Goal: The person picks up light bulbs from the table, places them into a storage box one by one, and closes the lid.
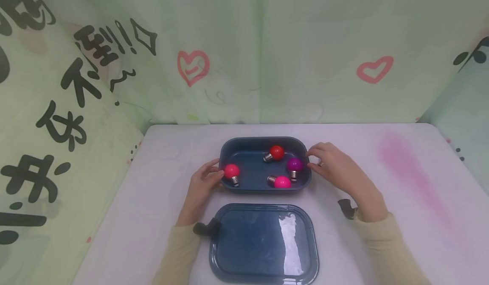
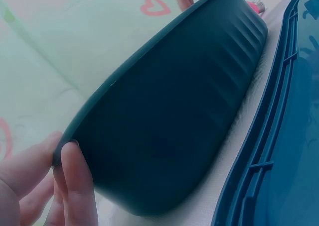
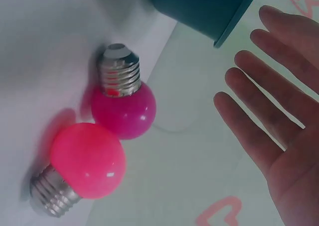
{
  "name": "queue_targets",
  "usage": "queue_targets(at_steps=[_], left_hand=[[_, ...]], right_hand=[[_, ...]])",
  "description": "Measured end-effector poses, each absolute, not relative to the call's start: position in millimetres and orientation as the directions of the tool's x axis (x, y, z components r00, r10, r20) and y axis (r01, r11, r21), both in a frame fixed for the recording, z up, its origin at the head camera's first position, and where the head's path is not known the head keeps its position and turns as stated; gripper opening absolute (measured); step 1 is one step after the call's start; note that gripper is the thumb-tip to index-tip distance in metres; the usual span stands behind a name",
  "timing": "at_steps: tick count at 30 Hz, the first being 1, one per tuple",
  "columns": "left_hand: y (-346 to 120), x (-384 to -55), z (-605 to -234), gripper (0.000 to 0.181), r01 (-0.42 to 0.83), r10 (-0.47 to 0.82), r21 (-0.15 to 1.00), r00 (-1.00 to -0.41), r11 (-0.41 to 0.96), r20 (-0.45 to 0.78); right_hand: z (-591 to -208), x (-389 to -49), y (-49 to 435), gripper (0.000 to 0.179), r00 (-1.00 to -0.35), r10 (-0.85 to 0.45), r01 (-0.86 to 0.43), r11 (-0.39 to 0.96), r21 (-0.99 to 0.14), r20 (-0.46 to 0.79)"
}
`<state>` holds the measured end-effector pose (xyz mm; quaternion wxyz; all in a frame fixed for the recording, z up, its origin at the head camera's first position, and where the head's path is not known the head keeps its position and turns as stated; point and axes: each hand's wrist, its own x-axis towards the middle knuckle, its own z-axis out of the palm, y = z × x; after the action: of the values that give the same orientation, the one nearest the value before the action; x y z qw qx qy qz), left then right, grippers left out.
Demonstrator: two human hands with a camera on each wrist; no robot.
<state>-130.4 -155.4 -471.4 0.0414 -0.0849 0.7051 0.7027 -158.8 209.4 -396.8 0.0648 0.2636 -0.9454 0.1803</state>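
Head view shows container interior (image 1: 248, 168); left wrist, outer wall (image 2: 164, 111).

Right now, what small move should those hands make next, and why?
Perhaps close the right hand on the box for a steadier hold: the left hand pinches its opposite end, while the right wrist view shows straight fingers.

the table (image 1: 153, 183) is white, and on its right part there is a long, soft pink stain (image 1: 411, 170). behind the table hangs a pale green cloth (image 1: 305, 22). on it, above the table's far edge, are drawn a smiling heart (image 1: 191, 71) and a plain heart (image 1: 373, 79), both in red. left of the table, large black characters (image 1: 79, 85) are written. beyond the table's right far corner, one can see a black music note (image 1: 479, 57).
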Motion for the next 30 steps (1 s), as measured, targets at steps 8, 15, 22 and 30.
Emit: queue_targets(at_steps=[8,15,22,30], left_hand=[[-156.3,-131.7,-473.4,0.046,-0.189,-0.061,0.982,-0.98,-0.006,-0.189],[-157.0,-132.7,-474.7,0.045,-0.183,-0.056,0.983,-0.982,0.003,-0.183],[-155.9,-132.8,-474.5,0.046,-0.175,-0.055,0.984,-0.983,-0.008,-0.176],[-155.6,-131.9,-474.0,0.046,-0.183,-0.06,0.983,-0.981,-0.01,-0.183]], right_hand=[[-400.0,-156.1,223.8,0.031,-0.854,-0.471,-0.52,0.794,-0.315,0.221],[-404.7,-155.7,236.1,0.027,-0.86,-0.456,-0.509,0.797,-0.326,0.23],[-409.0,-153.2,247.4,0.029,-0.888,-0.417,-0.46,0.815,-0.352,0.195],[-411.7,-153.1,257.4,0.035,-0.903,-0.398,-0.43,0.842,-0.326,0.161]])
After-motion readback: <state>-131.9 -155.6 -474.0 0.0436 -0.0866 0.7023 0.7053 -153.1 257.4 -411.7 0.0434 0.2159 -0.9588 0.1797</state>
